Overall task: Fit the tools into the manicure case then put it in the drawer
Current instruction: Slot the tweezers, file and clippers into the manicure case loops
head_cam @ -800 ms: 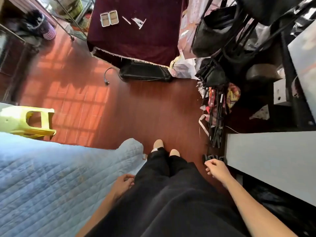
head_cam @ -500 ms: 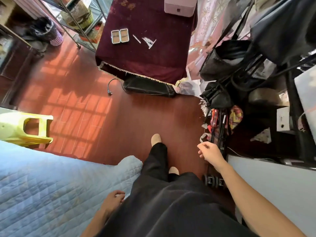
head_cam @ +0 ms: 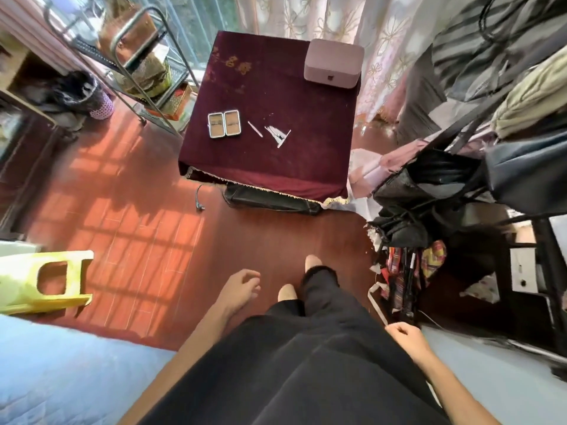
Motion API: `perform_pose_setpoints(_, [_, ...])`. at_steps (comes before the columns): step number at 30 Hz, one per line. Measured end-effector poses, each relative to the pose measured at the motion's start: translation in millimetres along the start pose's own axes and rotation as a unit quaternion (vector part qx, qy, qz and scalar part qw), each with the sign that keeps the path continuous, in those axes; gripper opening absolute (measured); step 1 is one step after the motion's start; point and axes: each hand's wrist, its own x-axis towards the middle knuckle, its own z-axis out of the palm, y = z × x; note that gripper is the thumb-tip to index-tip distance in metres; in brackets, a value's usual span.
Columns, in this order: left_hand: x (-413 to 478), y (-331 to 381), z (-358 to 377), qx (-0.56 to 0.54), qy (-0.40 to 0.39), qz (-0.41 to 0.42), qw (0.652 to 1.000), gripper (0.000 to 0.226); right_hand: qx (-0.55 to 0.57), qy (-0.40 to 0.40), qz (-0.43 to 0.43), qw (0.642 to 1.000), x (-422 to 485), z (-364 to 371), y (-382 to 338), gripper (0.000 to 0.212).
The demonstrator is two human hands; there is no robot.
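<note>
Person standing on a red-brown floor (head_cam: 144, 240), looking down at own dark trousers (head_cam: 306, 363) and feet. Left hand (head_cam: 241, 286) hangs in front of the left leg, fingers loosely curled, holding nothing. Right hand (head_cam: 405, 338) is at the right side by the hip, fingers curled in loosely, also empty (no contact with any object). Hands well apart, one on each side of the legs.

Far ahead stands a low table (head_cam: 276, 167) covered in a dark maroon cloth. On it the manicure case (head_cam: 224, 124) lies open flat, both halves side by side, toward the left part of the tabletop. Just right of the case lies one thin metal tool (head_cam: 255, 129), and a bit further right a small cluster of metal tools (head_cam: 277, 134), some crossing each other (too small to tell which tool is which). All tools are outside the case, lying on the cloth. At the far right corner of the table sits a pink box (head_cam: 333, 63), closed.

Left of the table is a metal rack (head_cam: 135, 56) with bags on it. A yellow stool (head_cam: 46, 280) lies on its side at near left, a blue quilt (head_cam: 61, 372) below it. Dark bags (head_cam: 429, 185) are piled on the right.
</note>
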Motion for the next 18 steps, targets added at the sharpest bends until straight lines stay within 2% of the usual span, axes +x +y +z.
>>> perform_pose_setpoints(3, [29.6, 54.2, -12.7, -0.001, -0.006, 0.047, 0.999, 0.017, 0.012, -0.003, 0.035, 0.999, 17.0, -11.6, -15.2, 0.016])
perform_pose_setpoints(5, [44.7, 77.3, -18.0, 0.007, -0.003, 0.045, 0.999, 0.018, 0.024, 0.001, 0.043, 0.999, 33.2, -20.7, -36.1, 0.018])
perform_pose_setpoints(12, [85.0, 90.4, -44.0, 0.058, 0.002, -0.084, 0.995, 0.021, 0.024, 0.008, -0.011, 1.000, 95.8, -59.9, -175.9, 0.017])
perform_pose_setpoints(18, [97.7, 92.5, -73.2, 0.069, 0.008, -0.120, 0.990, 0.023, 0.048, -0.015, -0.069, 0.996, 133.4, -74.1, -307.4, 0.015])
